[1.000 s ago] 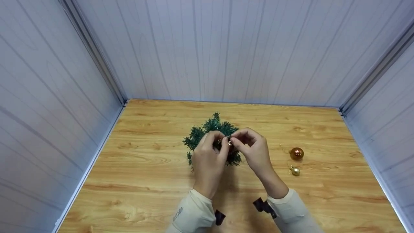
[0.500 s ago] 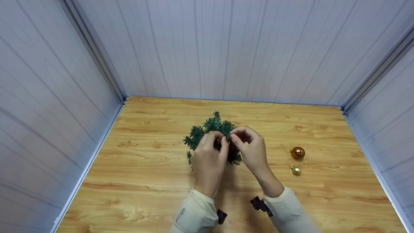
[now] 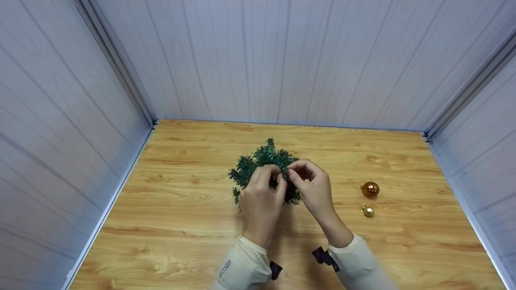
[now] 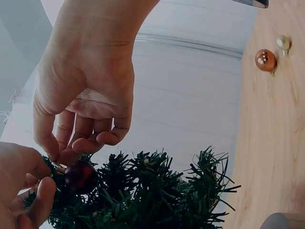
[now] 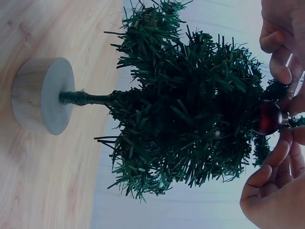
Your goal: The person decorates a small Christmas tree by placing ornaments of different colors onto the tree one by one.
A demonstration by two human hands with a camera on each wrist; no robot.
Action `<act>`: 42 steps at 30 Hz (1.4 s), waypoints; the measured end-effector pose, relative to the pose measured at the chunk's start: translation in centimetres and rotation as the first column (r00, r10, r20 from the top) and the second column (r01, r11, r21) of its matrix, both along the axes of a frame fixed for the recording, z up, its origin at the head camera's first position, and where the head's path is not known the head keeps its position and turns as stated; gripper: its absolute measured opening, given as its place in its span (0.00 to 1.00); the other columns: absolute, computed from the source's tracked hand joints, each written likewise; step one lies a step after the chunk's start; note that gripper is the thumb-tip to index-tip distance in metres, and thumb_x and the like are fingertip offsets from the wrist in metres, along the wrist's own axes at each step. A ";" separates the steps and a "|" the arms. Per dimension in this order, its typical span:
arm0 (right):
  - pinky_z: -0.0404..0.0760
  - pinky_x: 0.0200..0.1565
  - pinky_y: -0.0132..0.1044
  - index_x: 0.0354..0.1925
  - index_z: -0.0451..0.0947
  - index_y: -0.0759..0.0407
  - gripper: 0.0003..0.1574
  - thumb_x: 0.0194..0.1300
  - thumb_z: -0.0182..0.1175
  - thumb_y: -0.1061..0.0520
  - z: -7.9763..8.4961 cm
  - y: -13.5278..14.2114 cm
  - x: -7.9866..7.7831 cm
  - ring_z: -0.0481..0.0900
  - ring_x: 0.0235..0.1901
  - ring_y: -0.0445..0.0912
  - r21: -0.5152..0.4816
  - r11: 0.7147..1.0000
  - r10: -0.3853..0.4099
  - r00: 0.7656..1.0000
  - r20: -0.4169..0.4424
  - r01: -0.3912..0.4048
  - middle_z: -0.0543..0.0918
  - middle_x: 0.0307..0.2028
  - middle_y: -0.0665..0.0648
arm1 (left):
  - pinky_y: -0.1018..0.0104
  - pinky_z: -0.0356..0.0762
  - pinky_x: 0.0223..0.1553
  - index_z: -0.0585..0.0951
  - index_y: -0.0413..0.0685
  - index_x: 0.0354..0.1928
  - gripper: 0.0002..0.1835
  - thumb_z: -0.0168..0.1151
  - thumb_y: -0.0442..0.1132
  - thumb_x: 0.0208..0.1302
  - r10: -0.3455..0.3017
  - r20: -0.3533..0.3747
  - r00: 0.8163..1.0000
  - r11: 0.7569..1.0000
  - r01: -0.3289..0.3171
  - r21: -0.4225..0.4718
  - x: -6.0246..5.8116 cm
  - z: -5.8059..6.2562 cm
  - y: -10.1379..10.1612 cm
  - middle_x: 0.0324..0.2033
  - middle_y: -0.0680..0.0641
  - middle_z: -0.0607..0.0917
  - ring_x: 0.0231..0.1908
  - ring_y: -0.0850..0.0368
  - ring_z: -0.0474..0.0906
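Note:
A small artificial Christmas tree (image 3: 262,157) stands upright on a round pale base (image 5: 45,95). Near its top hangs a dark red Christmas bauble (image 5: 268,117) with a gold cap, against the green branches. My left hand (image 3: 262,197) reaches the tree from the left, thumb and forefinger pinching at the bauble's hanging loop. From the other side my right hand (image 3: 314,185) pinches close by, its fingertips right at the gold cap, as the left wrist view shows. The fingertips of both hands almost meet there. Fingers hide much of the loop in the head view.
Right of the tree, a shiny copper bauble (image 3: 370,189) and a smaller gold bauble (image 3: 368,211) lie on the wooden table (image 3: 169,225), each with a thin thread. Pale panels (image 3: 262,60) enclose the table at the back and both sides.
The left fingertips have shifted slightly right, and the right hand sits slightly further left than a second ago. The gold glint between the fingers is now covered in the head view.

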State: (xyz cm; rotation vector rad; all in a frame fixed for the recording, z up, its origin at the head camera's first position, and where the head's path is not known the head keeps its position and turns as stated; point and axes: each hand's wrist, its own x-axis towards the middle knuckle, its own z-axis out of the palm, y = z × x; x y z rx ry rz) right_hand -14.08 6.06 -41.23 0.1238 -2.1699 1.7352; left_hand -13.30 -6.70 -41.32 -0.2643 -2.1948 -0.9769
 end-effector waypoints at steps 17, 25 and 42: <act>0.75 0.36 0.32 0.38 0.83 0.61 0.04 0.65 0.65 0.61 -0.3 0.5 0.3 0.77 0.30 0.42 0.031 1.000 0.001 1.000 -0.014 0.000 0.84 0.34 0.56 | 0.74 0.77 0.23 0.81 0.50 0.36 0.06 0.67 0.35 0.58 -0.090 -0.124 0.988 0.996 0.087 -0.036 0.9 -0.7 -0.3 0.33 0.54 0.85 0.24 0.64 0.80; 0.74 0.34 0.30 0.37 0.83 0.63 0.04 0.62 0.67 0.63 -0.5 2.5 0.2 0.76 0.29 0.41 0.061 0.996 -0.069 0.998 -0.004 0.069 0.84 0.32 0.57 | 0.75 0.77 0.23 0.81 0.50 0.34 0.07 0.68 0.33 0.55 -0.071 -0.149 0.986 0.997 0.068 -0.027 1.0 -2.1 -1.1 0.31 0.54 0.86 0.24 0.64 0.80; 0.72 0.32 0.27 0.36 0.84 0.58 0.04 0.62 0.68 0.58 -3.3 10.6 -1.3 0.75 0.26 0.39 0.457 0.870 -0.133 0.980 -0.150 0.187 0.84 0.29 0.48 | 0.71 0.70 0.17 0.81 0.53 0.36 0.05 0.68 0.39 0.58 -0.006 -0.045 0.999 0.999 0.004 -0.051 1.9 -5.8 -3.9 0.31 0.56 0.80 0.21 0.67 0.75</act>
